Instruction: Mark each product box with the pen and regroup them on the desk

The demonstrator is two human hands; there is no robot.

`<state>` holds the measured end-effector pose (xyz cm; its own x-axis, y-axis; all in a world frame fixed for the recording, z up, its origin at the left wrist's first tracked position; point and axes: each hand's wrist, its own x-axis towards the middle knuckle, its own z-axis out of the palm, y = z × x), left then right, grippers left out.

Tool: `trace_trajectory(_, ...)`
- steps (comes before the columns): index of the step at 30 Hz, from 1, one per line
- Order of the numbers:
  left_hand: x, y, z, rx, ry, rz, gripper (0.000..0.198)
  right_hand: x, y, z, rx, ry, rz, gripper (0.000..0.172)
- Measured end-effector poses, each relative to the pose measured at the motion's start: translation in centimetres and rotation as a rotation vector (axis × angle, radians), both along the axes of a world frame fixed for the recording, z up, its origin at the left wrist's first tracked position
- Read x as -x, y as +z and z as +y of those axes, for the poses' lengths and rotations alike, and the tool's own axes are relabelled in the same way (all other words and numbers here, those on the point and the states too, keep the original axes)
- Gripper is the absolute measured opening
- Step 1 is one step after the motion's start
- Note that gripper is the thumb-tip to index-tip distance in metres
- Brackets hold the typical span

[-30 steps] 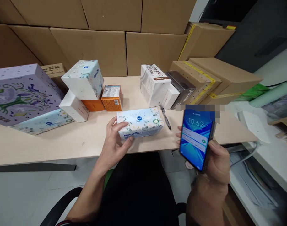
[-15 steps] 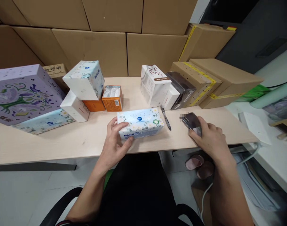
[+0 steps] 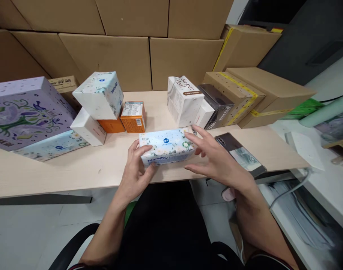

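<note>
A pack of tissues (image 3: 171, 144) in a light blue floral wrapper lies near the table's front edge. My left hand (image 3: 136, 168) grips its left end, fingers on top and thumb against the front side. At the right end is my right hand (image 3: 213, 157), its fingers spread and thumb apart; the index finger reaches the pack's top corner. A dark phone (image 3: 230, 140) rests on the table beyond my right wrist, with what looks like a banknote on its back. Of the pen (image 3: 194, 130), only the tip end shows behind my right fingers.
To the left stand a purple box (image 3: 27, 112), a floral tissue cube (image 3: 100, 95), a small white box (image 3: 88, 127) and an orange box (image 3: 133, 117). Behind the pack are a white carton (image 3: 184, 101) and a black box (image 3: 218, 105). Cardboard boxes (image 3: 106, 62) line the back.
My right hand has let go of the phone, now lying flat on the table, and has moved left to the tissue pack's right end. My left hand stays on the pack.
</note>
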<state>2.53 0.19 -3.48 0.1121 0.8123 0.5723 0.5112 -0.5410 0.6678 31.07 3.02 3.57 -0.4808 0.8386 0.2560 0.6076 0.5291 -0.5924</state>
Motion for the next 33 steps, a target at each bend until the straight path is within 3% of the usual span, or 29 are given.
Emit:
trace_trajectory(3, 0.2, -0.4, 0.1, 0.041, -0.049, -0.049, 0.052, 1.9, 0.2, 1.9, -0.017, 0.099, -0.043, 0.079)
trace_trajectory(6, 0.3, -1.0, 0.2, 0.123, -0.058, -0.198, 0.063, 2.5, 0.2, 2.5, -0.062, 0.102, -0.061, 0.070)
trace_trajectory(9, 0.2, -1.3, 0.1, 0.193, -0.005, -0.304, 0.071, 3.2, 0.1, 2.2, -0.064, -0.055, -0.041, 0.062)
trace_trajectory(13, 0.0, -1.4, 0.0, 0.203, 0.044, -0.292, 0.072, 5.2, -0.4, 3.3, -0.051, -0.294, 0.001, 0.055)
trace_trajectory(17, 0.0, -1.2, 0.0, 0.195, 0.045, -0.288, 0.069, 7.8, -0.3, 5.5, -0.027, -0.289, -0.063, 0.058)
trace_trajectory(24, 0.2, -1.1, 0.0, 0.187, 0.038, -0.255, 0.066, 11.6, 1.6, 8.0, -0.062, -0.396, -0.399, 0.042)
trace_trajectory(28, 0.2, -1.1, 0.0, 0.169, 0.031, -0.236, 0.065, 13.0, 1.3, 9.6, -0.204, -0.479, -0.410, 0.038)
trace_trajectory(33, 0.1, -1.0, 0.0, 0.171, 0.036, -0.271, 0.065, 16.4, 2.1, 8.7, -0.344, -0.328, -0.462, 0.040)
